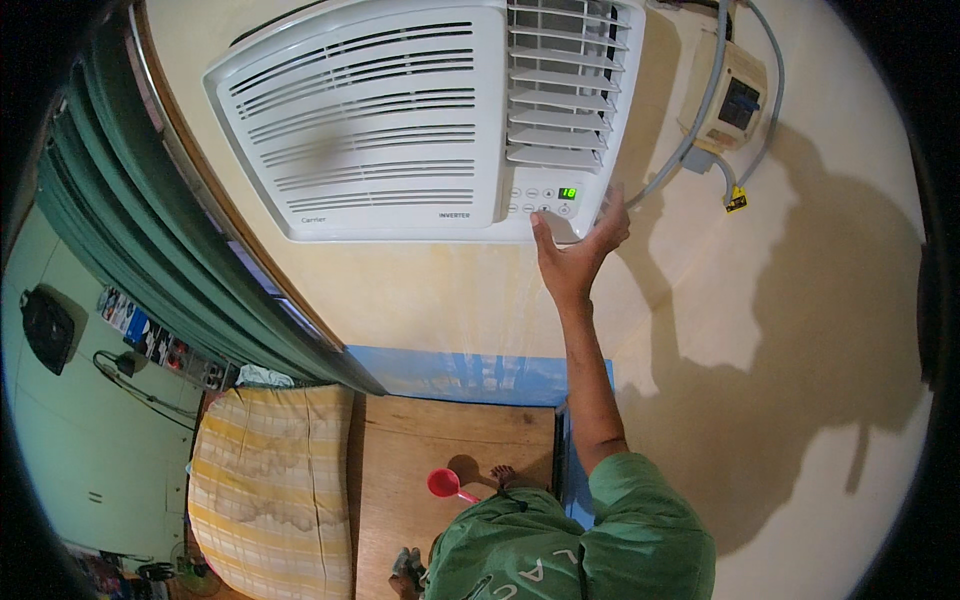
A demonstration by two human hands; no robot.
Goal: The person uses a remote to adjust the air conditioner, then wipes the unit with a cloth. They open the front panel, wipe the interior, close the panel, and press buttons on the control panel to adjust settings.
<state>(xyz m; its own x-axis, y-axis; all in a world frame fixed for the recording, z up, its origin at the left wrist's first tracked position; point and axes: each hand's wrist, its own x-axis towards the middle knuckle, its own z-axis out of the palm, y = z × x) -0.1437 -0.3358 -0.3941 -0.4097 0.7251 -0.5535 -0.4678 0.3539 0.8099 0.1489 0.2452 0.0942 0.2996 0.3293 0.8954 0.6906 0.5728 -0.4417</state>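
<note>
My right hand [582, 252] reaches up to the lower right corner of a white window air conditioner [370, 130]. Its thumb presses the button panel [540, 203] from the front, just under a small lit green display [567, 193]. The other fingers wrap around the right side of the unit, partly out of sight. Slatted louvres [560, 130] stand above the panel. Down by my green shirt [560, 545], at the lower edge, a small patch of skin with grey shapes shows; whether it is my left hand or a foot, I cannot tell.
A red dipper [444, 483] is over the plywood surface [420, 430], near a bare foot [503, 473]. Left of it lies a yellow checked mattress [270, 490]. Green curtains [150, 220] hang at left. A breaker box [735, 105] with grey cables is on the right wall.
</note>
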